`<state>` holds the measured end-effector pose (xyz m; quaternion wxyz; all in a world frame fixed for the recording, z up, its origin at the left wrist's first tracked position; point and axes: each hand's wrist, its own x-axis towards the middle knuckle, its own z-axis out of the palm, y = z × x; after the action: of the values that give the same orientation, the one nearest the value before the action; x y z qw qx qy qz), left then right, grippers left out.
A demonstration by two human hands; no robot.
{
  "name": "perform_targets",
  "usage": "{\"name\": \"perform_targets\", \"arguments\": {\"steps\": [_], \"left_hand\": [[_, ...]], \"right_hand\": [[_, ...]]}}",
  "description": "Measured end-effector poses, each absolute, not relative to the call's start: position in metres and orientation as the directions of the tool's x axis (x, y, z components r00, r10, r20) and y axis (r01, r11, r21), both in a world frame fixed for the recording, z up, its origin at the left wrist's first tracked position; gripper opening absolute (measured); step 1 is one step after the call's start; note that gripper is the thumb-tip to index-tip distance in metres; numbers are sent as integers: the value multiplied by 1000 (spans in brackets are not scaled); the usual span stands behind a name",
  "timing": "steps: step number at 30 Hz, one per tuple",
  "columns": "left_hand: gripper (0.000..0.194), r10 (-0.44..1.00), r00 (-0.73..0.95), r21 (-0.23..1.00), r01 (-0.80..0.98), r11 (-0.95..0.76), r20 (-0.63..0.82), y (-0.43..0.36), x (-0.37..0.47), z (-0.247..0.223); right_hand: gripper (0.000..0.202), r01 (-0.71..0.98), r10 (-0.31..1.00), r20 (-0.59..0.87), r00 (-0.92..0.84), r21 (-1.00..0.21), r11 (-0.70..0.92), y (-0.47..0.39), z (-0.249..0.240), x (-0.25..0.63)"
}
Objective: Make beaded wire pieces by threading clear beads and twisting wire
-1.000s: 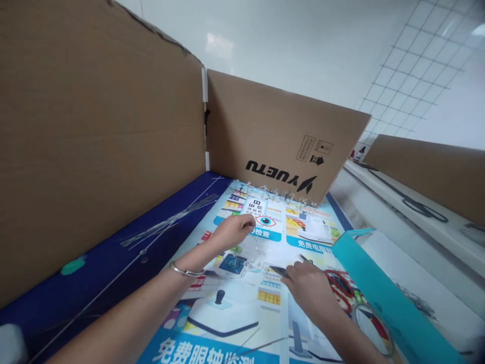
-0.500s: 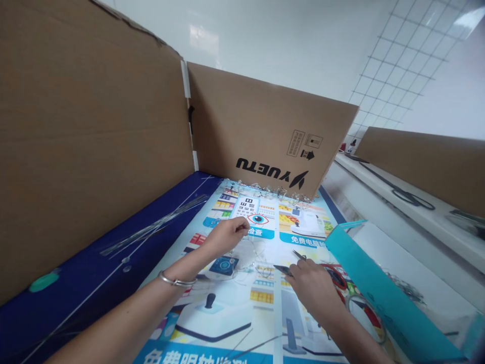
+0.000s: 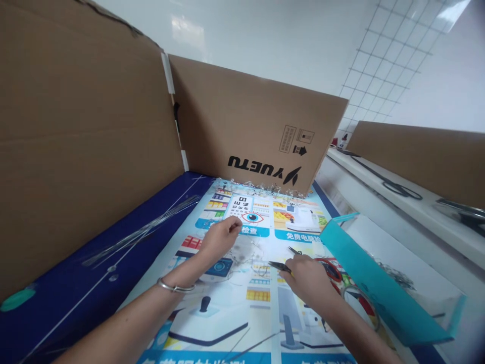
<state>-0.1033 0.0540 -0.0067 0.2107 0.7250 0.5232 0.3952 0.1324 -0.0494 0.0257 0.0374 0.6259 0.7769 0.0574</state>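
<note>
My left hand (image 3: 223, 236) is closed in a pinch over the printed sheet, with a metal bangle (image 3: 176, 287) on its wrist. What its fingertips hold is hidden. Faint thin wire (image 3: 246, 253) curls just below and to the right of it. My right hand (image 3: 308, 277) is wrapped around a pliers-like tool (image 3: 279, 266), whose two dark pointed jaws stand apart and face the left hand. Its handles are covered by the palm. A red-rimmed item (image 3: 330, 268), perhaps scissors handles, lies partly behind the right hand. Beside that forearm rests a ring like a tape roll (image 3: 375, 321).
A teal box (image 3: 394, 298) with tangled wire pieces (image 3: 396, 275) stands at the right. Cardboard walls (image 3: 250, 121) rise at the back and left. Twisted wire bits (image 3: 261, 188) line the back wall's base. Long straight wires (image 3: 142, 230) lie on the blue left strip.
The view has shifted slightly, moving most things a little to the left in the picture. Both hands keep nearly the same pose, and the tool stays in the right hand.
</note>
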Motion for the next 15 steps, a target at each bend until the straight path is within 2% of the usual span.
{"name": "perform_targets", "arguments": {"steps": [4, 15], "left_hand": [[13, 925, 118, 729, 583, -359, 361, 56, -104, -8], [13, 920, 127, 704, 607, -369, 372, 57, -106, -11]], "right_hand": [[27, 962, 976, -10, -218, 164, 216, -41, 25, 121], [25, 943, 961, 37, -274, 206, 261, -37, 18, 108]]}}
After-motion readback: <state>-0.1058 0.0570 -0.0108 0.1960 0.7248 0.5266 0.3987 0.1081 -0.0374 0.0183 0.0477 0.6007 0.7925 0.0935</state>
